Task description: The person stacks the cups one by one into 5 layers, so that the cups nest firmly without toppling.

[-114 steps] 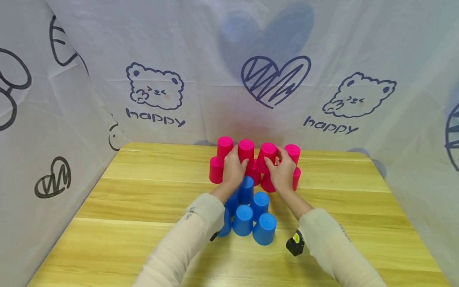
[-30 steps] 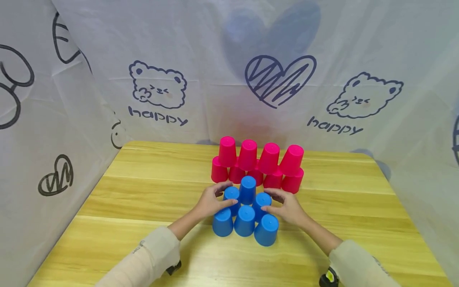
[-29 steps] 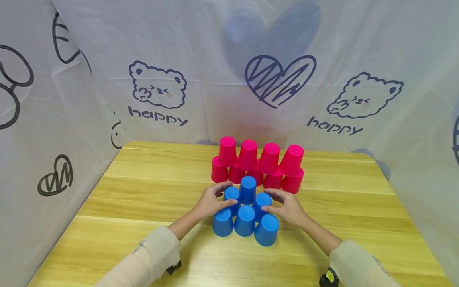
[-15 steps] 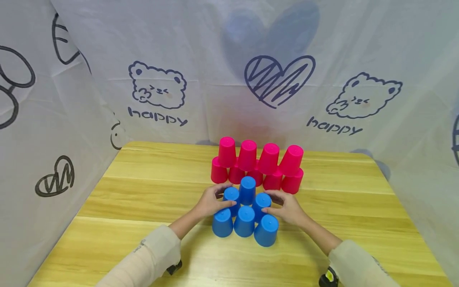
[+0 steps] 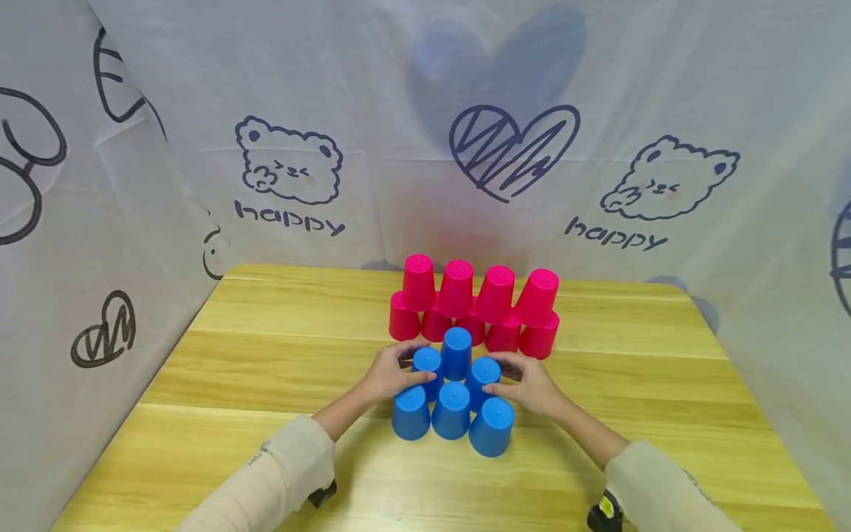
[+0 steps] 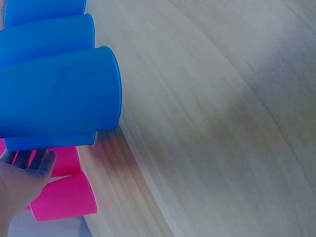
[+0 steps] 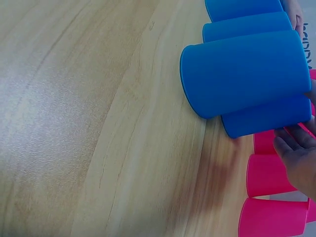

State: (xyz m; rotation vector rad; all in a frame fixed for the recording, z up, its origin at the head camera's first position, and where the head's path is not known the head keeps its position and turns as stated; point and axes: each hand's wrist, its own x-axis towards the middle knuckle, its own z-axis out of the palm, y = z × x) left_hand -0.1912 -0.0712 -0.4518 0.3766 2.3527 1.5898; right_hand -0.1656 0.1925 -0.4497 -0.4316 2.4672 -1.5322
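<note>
The left hand (image 5: 389, 375) grips one blue cup (image 5: 427, 362), the right hand (image 5: 534, 384) a second blue cup (image 5: 483, 373); pink cups (image 5: 495, 295) line the tabletop's (image 5: 266, 347) far side.

Open surface (image 5: 246, 355) is stretching across the left and right of the frame, giving wide side lanes, and another lane is running up from lower centre between the sleeves (image 5: 269, 476). Mid-frame, six blue cups (image 5: 450, 411) are bunching into a wedge, leaving only slim gaps! The left hand (image 5: 392, 373) and right hand (image 5: 532, 383) are gripping its flanks, so forearms are crossing both lower diagonals. Above, two tiers of pink cups (image 5: 495, 295) are walling off the way towards the cloth (image 5: 372, 185).
</note>
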